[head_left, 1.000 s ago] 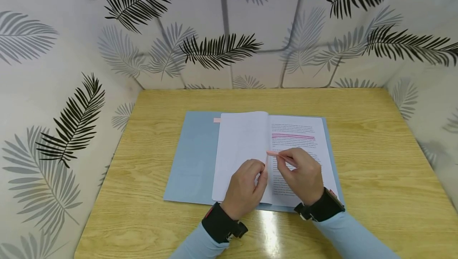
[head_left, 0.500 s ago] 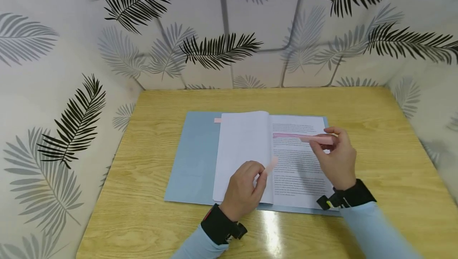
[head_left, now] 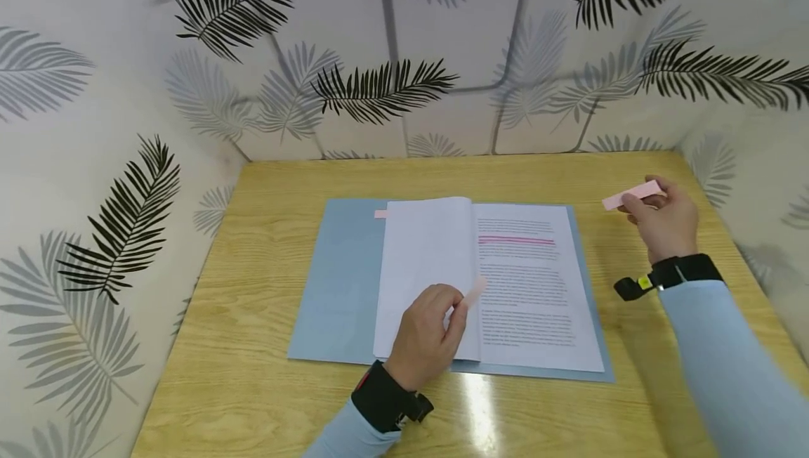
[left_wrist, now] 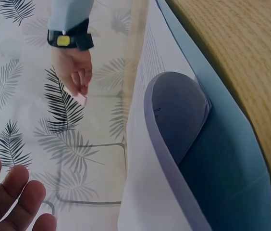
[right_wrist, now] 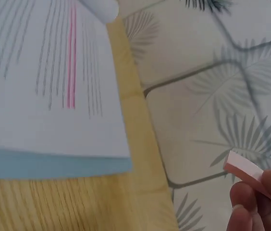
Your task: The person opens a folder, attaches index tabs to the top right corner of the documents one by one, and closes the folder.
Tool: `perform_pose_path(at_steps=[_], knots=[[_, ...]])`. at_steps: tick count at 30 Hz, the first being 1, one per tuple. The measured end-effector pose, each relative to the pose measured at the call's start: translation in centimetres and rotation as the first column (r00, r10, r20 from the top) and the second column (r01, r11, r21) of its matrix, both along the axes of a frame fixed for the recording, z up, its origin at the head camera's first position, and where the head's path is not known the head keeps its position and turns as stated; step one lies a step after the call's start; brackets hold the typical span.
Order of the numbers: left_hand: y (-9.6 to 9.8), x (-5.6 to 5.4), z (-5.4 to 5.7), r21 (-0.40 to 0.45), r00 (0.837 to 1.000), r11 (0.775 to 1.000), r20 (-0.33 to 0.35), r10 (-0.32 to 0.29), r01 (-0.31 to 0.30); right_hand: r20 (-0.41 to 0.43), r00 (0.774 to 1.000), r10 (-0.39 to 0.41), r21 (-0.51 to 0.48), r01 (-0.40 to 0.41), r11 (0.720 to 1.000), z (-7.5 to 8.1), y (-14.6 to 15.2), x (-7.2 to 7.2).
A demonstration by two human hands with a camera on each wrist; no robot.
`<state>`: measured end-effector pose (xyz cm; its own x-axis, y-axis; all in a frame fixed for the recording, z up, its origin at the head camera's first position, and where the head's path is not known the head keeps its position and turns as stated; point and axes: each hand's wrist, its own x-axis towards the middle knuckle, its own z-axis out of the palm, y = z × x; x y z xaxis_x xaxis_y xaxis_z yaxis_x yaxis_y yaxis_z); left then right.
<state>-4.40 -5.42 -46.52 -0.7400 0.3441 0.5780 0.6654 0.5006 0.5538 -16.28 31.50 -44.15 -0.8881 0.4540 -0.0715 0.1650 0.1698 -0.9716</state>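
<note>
Between thumb and forefinger my left hand (head_left: 426, 335) pinches a single pale pink sticky flag (head_left: 475, 292) above the middle of an open document. Its pages (head_left: 527, 289) are printed on the right, with two lines highlighted in pink, and blank on the turned left page (head_left: 426, 247). They lie in a light blue folder (head_left: 335, 282). Off the folder's right side, my right hand (head_left: 671, 223) holds a pad of pink sticky flags (head_left: 632, 194), thick-edged in the right wrist view. In the left wrist view the turned page (left_wrist: 150, 168) curls over.
A pink tab (head_left: 380, 214) sticks out past the upper left edge of the turned page. The wooden table (head_left: 215, 303) meets patterned walls (head_left: 442, 29) at the back and both sides.
The right hand has pulled the pad away from the left hand, rightward and toward the back, off the folder. One flag has come off and stays in the left hand, which holds still.
</note>
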Motion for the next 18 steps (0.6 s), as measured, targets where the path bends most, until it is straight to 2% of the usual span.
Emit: perform_pose_path(at_steps=[5,8,13,18], knots=[[0.1,0.0,0.0,-0.004,1.000,1.000,0.016,-0.001,0.001,0.157,0.988,-0.006,0.197,-0.025,0.980,-1.7,1.0,-3.6],[0.1,0.0,-0.1,-0.006,1.000,1.000,0.020,0.001,0.000,0.222,0.975,0.011,0.266,-0.072,0.961,-2.6,1.2,-5.1],[0.0,0.0,-0.2,-0.010,1.000,1.000,0.013,0.002,-0.002,0.282,0.958,0.041,0.306,-0.130,0.943,-3.8,1.3,-6.8],[-0.2,0.0,-0.2,-0.018,1.000,1.000,0.008,0.002,-0.002,0.327,0.944,0.049,0.352,-0.170,0.920,-4.9,1.2,-7.7]])
